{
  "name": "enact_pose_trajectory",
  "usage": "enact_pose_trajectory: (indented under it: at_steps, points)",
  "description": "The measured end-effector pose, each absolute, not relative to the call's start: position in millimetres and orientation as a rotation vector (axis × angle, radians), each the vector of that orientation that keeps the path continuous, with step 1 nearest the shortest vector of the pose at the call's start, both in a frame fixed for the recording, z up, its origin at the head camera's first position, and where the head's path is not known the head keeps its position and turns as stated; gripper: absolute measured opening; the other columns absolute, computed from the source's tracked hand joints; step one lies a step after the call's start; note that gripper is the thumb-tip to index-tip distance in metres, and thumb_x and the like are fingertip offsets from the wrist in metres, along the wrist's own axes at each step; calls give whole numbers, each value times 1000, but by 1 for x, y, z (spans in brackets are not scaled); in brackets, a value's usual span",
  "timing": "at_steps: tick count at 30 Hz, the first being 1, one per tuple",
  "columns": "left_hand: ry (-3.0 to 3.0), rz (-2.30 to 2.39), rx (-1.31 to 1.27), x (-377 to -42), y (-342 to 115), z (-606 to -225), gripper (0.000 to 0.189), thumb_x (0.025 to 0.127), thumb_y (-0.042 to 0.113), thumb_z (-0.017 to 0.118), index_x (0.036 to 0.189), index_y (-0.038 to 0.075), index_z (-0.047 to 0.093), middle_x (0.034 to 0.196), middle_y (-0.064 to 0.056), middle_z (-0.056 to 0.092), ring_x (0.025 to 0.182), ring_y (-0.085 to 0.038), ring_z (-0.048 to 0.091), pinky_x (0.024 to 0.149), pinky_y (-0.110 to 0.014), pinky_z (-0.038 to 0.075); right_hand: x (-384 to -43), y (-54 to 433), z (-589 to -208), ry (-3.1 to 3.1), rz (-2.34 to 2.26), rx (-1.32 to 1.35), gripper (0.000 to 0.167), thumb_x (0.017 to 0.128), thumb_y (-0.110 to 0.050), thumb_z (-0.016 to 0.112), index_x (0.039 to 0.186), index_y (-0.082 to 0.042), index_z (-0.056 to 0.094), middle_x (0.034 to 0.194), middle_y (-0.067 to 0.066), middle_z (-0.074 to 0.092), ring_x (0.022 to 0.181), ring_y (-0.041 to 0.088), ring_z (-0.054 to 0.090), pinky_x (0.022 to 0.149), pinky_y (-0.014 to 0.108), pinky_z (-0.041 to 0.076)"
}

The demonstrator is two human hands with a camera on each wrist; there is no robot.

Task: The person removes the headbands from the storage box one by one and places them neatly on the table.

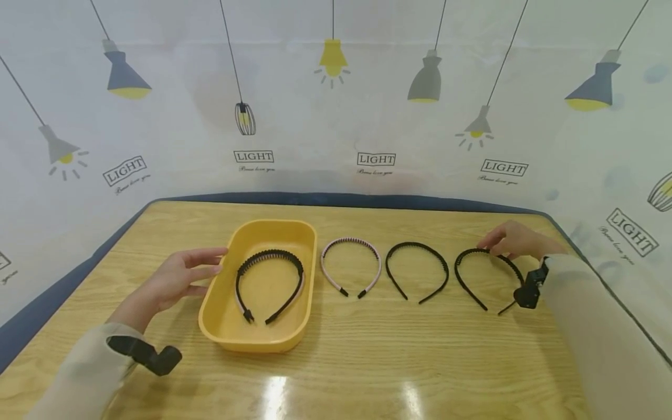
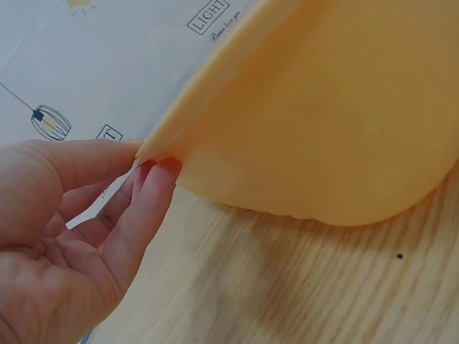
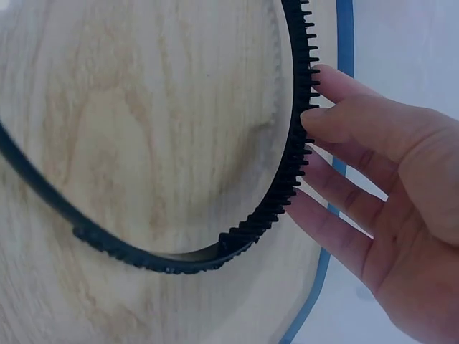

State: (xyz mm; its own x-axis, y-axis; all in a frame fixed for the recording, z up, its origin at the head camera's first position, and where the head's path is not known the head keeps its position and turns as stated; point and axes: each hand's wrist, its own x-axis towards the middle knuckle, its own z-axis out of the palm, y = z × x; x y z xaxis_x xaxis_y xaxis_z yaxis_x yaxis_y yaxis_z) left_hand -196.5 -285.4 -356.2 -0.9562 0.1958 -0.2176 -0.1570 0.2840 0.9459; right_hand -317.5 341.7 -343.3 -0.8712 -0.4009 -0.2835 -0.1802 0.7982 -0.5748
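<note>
A deep yellow plastic basin stands at left of centre on the table. My left hand pinches its left rim between thumb and fingers, as the left wrist view shows up close. Inside the basin, black and pink toothed headbands lie overlapping. Over at the right, my right hand holds a black headband by its toothed crown. In the right wrist view the thumb is on the near side of the band and the fingers are behind it.
Between the basin and the right hand lie a pink-and-black headband and a slim black headband, side by side on the wooden table. A white curtain printed with lamps hangs behind the table's far edge.
</note>
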Motion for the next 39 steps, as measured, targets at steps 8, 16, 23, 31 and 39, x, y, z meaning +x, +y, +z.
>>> enact_pose_trajectory:
  at_steps: [8,16,23,31,39]
  points:
    - [2252,1739,73,-195,-285,-354,60,90,20,60,140,-1,34,124,-16,43,94,-5,56,74,-33,53,-319,344,-350,2597,-801,-407,27,86,1,58,112,7,62,113,27,56,90,26,57,66,38,51]
    - [2265,1730,64,-197,-285,-354,60,89,20,61,139,-1,35,120,-11,45,94,-6,57,74,-34,53,-317,344,-352,2585,-834,-410,28,86,1,58,113,8,60,111,27,57,81,23,57,64,37,51]
    - [2265,1727,63,-195,-284,-355,60,89,21,61,139,-1,35,124,-15,44,95,-6,55,75,-33,53,-316,340,-349,2607,-838,-425,29,87,-3,58,114,9,60,114,29,53,87,29,57,67,39,51]
    - [2297,1699,53,-193,-285,-356,61,89,23,61,139,0,35,123,-13,45,97,-5,54,75,-33,53,-309,321,-332,2650,-852,-578,31,89,-8,59,116,6,60,117,27,54,101,38,55,75,47,50]
    - [2294,1699,60,-193,-285,-357,62,89,25,61,140,0,35,126,-16,43,100,-5,53,76,-34,52,-306,286,-317,2635,-927,-740,28,88,-5,60,113,5,61,112,23,58,99,34,56,76,42,50]
